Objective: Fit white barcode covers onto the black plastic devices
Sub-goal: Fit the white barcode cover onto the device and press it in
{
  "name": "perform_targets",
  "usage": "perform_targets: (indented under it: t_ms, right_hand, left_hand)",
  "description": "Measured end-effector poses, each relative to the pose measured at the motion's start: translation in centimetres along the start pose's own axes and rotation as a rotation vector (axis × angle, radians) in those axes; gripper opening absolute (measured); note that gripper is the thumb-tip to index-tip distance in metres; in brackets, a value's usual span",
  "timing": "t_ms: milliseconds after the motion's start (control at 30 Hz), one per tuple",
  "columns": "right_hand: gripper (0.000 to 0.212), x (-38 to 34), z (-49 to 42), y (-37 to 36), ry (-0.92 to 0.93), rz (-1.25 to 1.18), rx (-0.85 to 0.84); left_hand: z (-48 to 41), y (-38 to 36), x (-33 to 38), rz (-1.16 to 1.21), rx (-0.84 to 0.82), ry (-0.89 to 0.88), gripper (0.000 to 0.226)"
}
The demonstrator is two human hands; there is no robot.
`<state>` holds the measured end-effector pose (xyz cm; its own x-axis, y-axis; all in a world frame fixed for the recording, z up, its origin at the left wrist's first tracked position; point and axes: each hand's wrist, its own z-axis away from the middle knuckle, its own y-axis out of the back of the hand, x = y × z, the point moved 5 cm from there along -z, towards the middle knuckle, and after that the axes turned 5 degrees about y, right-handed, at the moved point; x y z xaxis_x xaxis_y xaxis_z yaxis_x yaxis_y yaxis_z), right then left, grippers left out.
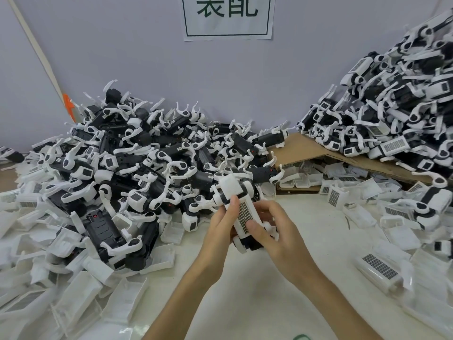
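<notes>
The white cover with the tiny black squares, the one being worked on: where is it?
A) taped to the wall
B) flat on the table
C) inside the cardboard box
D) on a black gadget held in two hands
D: the left hand and right hand both grip the black device above the table, with the white barcode cover sitting on it under the right thumb.

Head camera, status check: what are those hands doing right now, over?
Both hands in grip: left hand holds the black device, right hand thumb on the white cover. White cover lies on black device, seating unclear. Nothing blocking the hands.
</notes>
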<state>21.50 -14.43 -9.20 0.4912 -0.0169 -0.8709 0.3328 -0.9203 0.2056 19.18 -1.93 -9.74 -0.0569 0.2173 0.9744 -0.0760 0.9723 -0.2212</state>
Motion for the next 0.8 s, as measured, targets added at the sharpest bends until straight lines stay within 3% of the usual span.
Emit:
perform_targets:
  t_ms: [167,333,567,800]
  right_hand:
    - [0.038,-0.3,0.3,-0.8,0.031,-0.058,-0.072]
    - [0.029,-0.9,0.1,-0.5,0.088,0.006,-0.012]
    - [0.041,-1.4,0.0,-0.1,0.127,0.127,0.043]
    - [0.04,-1.6,-0.1,2.5,0.157,0.088,0.192]
  left_hand:
    - [0.1,0.1,0.0,0.018,-0.023,-0.026,0.076]
    - [0.0,0.1,-0.1,0.03,-0.01,-0.031,0.075]
    - [-0.1,-0.1,0.0,0.007,-0.016,-0.053,0.074]
    - [0.5,-1.2,0.3,-0.167,-0.137,-0.072,0.048]
